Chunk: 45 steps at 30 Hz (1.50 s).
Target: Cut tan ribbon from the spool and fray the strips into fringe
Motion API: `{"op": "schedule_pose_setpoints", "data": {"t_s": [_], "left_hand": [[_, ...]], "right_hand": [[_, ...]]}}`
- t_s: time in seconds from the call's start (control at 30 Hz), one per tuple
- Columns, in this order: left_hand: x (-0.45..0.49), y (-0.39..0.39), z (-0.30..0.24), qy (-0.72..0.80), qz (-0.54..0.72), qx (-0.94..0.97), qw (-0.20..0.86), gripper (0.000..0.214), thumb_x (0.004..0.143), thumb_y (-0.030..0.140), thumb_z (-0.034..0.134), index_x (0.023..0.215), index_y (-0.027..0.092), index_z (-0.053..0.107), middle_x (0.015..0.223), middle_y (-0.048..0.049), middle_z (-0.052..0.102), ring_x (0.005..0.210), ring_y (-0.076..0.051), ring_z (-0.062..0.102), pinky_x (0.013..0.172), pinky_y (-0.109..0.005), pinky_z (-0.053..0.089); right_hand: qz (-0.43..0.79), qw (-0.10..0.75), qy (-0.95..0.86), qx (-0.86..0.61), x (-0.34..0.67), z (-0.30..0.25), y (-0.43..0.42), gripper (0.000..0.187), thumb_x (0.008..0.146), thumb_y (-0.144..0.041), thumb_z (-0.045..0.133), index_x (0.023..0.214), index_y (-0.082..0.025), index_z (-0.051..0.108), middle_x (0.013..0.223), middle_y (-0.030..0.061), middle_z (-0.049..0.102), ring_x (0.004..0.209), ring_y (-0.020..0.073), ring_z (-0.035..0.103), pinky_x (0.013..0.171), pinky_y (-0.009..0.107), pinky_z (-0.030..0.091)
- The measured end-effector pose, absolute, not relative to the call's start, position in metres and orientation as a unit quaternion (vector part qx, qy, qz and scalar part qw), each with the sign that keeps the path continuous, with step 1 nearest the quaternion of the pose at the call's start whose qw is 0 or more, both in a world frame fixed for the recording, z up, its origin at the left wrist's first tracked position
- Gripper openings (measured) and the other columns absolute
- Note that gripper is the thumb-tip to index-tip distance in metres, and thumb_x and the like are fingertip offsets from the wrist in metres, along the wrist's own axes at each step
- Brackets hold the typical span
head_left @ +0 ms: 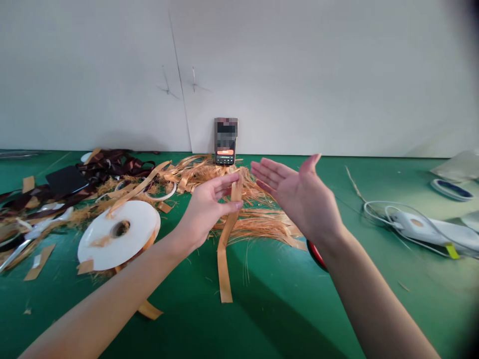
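Between thumb and fingers, my left hand (211,202) pinches the upper end of a tan ribbon strip (224,269), whose lower end hangs down toward the green tabletop. My right hand (299,194) is held up beside it, palm showing, fingers stretched out and thumb raised; nothing is in it. Behind both hands lie bundles of orange-tan frayed fibres (258,227). A white ribbon spool (101,224) with a round centre hole rests left of my left hand. Part of a red-rimmed object (317,255) shows beneath my right wrist, mostly hidden.
A phone (225,142) stands upright near the grey wall. Dark brown ribbon (119,164), a black flat item (67,179) and scissors (33,234) are heaped at left. On the right are a white corded device (422,227) and an oval ring-shaped item (451,190).
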State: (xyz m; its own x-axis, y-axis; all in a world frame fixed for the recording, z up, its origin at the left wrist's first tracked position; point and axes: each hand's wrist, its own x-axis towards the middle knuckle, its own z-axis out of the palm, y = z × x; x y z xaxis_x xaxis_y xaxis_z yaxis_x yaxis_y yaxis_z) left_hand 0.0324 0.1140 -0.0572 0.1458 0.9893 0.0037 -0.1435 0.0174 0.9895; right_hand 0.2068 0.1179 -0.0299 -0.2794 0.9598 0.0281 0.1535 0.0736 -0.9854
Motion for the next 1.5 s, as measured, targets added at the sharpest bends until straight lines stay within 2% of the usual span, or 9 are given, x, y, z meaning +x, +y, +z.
{"op": "schedule_pose_setpoints", "data": {"t_s": [0.17, 0.37, 0.53, 0.67, 0.8, 0.97, 1.17, 1.33, 1.5], "left_hand": [[0.033, 0.113, -0.055, 0.416, 0.500, 0.494, 0.577, 0.046, 0.063, 0.005, 0.071, 0.108, 0.015, 0.065, 0.125, -0.0100, 0.065, 0.116, -0.024, 0.058, 0.103, -0.041, 0.043], [0.028, 0.114, -0.056, 0.413, 0.510, 0.504, 0.562, 0.054, 0.065, 0.007, 0.073, 0.118, 0.015, 0.062, 0.130, -0.0100, 0.062, 0.124, -0.024, 0.052, 0.108, -0.039, 0.038], [0.029, 0.111, -0.053, 0.409, 0.503, 0.496, 0.579, 0.054, 0.065, 0.006, 0.074, 0.117, 0.016, 0.063, 0.132, -0.0091, 0.061, 0.123, -0.023, 0.053, 0.107, -0.039, 0.040], [0.032, 0.109, -0.051, 0.420, 0.496, 0.490, 0.581, 0.055, 0.063, 0.006, 0.075, 0.116, 0.016, 0.065, 0.129, -0.0092, 0.063, 0.122, -0.024, 0.054, 0.107, -0.040, 0.039], [0.031, 0.110, -0.049, 0.415, 0.498, 0.472, 0.598, 0.056, 0.063, 0.005, 0.074, 0.117, 0.014, 0.063, 0.126, -0.0118, 0.064, 0.120, -0.026, 0.056, 0.104, -0.043, 0.042], [0.026, 0.111, -0.048, 0.406, 0.517, 0.491, 0.572, 0.054, 0.065, 0.005, 0.074, 0.117, 0.011, 0.062, 0.128, -0.0125, 0.063, 0.120, -0.024, 0.055, 0.103, -0.038, 0.043], [0.024, 0.108, -0.048, 0.402, 0.509, 0.503, 0.571, 0.055, 0.066, 0.006, 0.074, 0.119, 0.015, 0.062, 0.130, -0.0091, 0.063, 0.123, -0.023, 0.053, 0.106, -0.036, 0.041], [0.027, 0.106, -0.048, 0.420, 0.498, 0.498, 0.572, 0.056, 0.065, 0.008, 0.076, 0.119, 0.017, 0.063, 0.130, -0.0073, 0.063, 0.123, -0.023, 0.053, 0.108, -0.037, 0.039], [0.027, 0.108, -0.049, 0.404, 0.507, 0.491, 0.582, 0.048, 0.065, 0.007, 0.074, 0.111, 0.015, 0.065, 0.126, -0.0100, 0.064, 0.121, -0.025, 0.055, 0.105, -0.040, 0.042]], "right_hand": [[0.656, 0.423, -0.549, -0.298, 0.211, -0.020, 0.110, 0.097, 0.084, -0.072, -0.007, 0.114, -0.017, 0.066, 0.118, 0.0127, 0.069, 0.113, 0.0259, 0.062, 0.100, 0.043, 0.044], [0.625, 0.271, -0.603, -0.414, 0.216, -0.028, 0.108, 0.104, 0.079, -0.079, -0.003, 0.084, -0.009, 0.074, 0.079, 0.0173, 0.074, 0.072, 0.0236, 0.069, 0.080, 0.040, 0.051], [0.507, 0.371, -0.562, -0.538, 0.210, -0.042, 0.115, 0.092, 0.081, -0.080, 0.019, 0.119, -0.009, 0.065, 0.116, 0.0202, 0.068, 0.112, 0.0298, 0.061, 0.105, 0.045, 0.038], [0.560, 0.448, -0.555, -0.422, 0.203, -0.036, 0.115, 0.091, 0.084, -0.077, 0.008, 0.139, -0.017, 0.047, 0.143, 0.0123, 0.050, 0.134, 0.0252, 0.044, 0.111, 0.041, 0.033], [0.639, 0.459, -0.534, -0.310, 0.205, -0.021, 0.106, 0.094, 0.086, -0.071, -0.005, 0.116, -0.017, 0.066, 0.121, 0.0116, 0.068, 0.116, 0.0252, 0.060, 0.103, 0.041, 0.042], [0.692, 0.320, -0.569, -0.309, 0.212, -0.018, 0.101, 0.107, 0.081, -0.074, -0.012, 0.088, -0.012, 0.075, 0.084, 0.0143, 0.076, 0.074, 0.0230, 0.070, 0.082, 0.039, 0.052], [0.540, 0.330, -0.544, -0.551, 0.209, -0.033, 0.111, 0.100, 0.079, -0.082, 0.009, 0.101, -0.008, 0.072, 0.101, 0.0222, 0.072, 0.096, 0.0308, 0.068, 0.098, 0.047, 0.044], [0.552, 0.451, -0.544, -0.443, 0.206, -0.033, 0.113, 0.091, 0.084, -0.076, 0.005, 0.137, -0.018, 0.049, 0.144, 0.0123, 0.049, 0.135, 0.0258, 0.042, 0.108, 0.043, 0.036], [0.647, 0.411, -0.555, -0.323, 0.212, -0.015, 0.099, 0.099, 0.083, -0.074, -0.008, 0.104, -0.019, 0.071, 0.108, 0.0115, 0.073, 0.099, 0.0256, 0.068, 0.094, 0.043, 0.047]]}}
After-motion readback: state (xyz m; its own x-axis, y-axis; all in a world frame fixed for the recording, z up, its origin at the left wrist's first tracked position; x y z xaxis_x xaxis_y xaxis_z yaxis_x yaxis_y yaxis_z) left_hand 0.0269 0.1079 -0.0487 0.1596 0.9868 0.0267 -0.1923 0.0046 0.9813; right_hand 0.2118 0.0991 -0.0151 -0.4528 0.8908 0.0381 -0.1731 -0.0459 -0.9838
